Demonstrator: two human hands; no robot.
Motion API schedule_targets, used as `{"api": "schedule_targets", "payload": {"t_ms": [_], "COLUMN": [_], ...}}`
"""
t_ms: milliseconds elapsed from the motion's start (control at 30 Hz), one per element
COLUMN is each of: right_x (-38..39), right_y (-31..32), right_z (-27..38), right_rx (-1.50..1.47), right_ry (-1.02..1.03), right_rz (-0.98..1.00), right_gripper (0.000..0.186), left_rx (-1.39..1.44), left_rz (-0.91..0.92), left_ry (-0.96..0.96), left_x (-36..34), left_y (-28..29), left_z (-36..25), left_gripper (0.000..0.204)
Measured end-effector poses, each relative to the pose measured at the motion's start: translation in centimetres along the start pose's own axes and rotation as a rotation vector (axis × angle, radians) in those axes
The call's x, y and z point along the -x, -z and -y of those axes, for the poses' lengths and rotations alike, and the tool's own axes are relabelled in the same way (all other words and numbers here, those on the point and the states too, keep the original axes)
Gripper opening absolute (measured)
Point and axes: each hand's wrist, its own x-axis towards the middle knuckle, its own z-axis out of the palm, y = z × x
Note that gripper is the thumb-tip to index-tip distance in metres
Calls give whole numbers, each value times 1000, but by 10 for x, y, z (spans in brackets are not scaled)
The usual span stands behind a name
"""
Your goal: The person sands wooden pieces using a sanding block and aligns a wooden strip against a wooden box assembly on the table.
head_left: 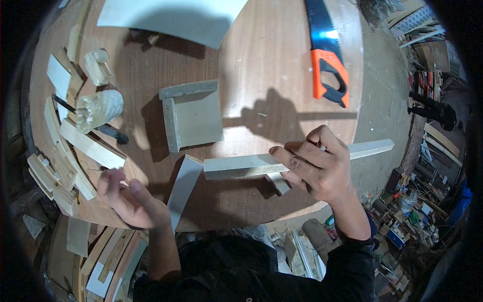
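Head view looks straight down on a round brown counter (261, 60), where the right hand (314, 168) has its grip clenched around a long pale wooden strip (241, 166), fingers curled over the top and thumb under, about two thirds of the way along its length. The strip's long axis runs nearly level across the picture, tilted slightly up toward the person's right: one end sticks out past the grip to the right, beyond the counter's edge, and the longer part reaches left of the grip and ends over a slanted flat board (182, 189). A short pale offcut (277, 183) lies just below the grip, under the strip. The left hand (126, 199) is well apart to the left of the strip, palm up and fingers loosely spread, its grip released and holding nothing; it hovers near a heap of wood scraps (65, 166) at the counter's left rim. Beyond the strip, farther from the person, sits a small grey box-like corner piece (193, 118), and farther right of the grip lies a handsaw (327, 55) with a blue blade and orange handle. By my reading, the step in hand is carrying or positioning the strip over the work, and the next move would call for lowering it flat and steadying its free left end with the empty hand.
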Motion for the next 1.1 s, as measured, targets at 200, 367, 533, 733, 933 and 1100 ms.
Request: {"api": "schedule_targets", "payload": {"t_ms": [200,367,533,733,933,1100], "right_x": [28,60,108,159,202,230], "right_y": [81,163,233,290,310,317], "right_z": [28,60,82,103,113,130], "right_rx": [18,107,207,294,320,90], "right_ry": [75,126,173,241,292,90], "right_rz": [-75,-146,-172,-268,-282,-308], "right_gripper": [37,30,25,23,18,17], "left_rx": [108,213,305,440,262,249], "left_rz": [681,885,846,816,797,918], "left_ry": [-415,-469,-563,-543,-566,-273], "left_x": [-33,-17,11,49,82,108], "left_y": [2,24,55,82,101,116], "left_z": [-164,-247,-313,-369,-404,-415], "left_gripper": [34,46,47,44,41,38]}}
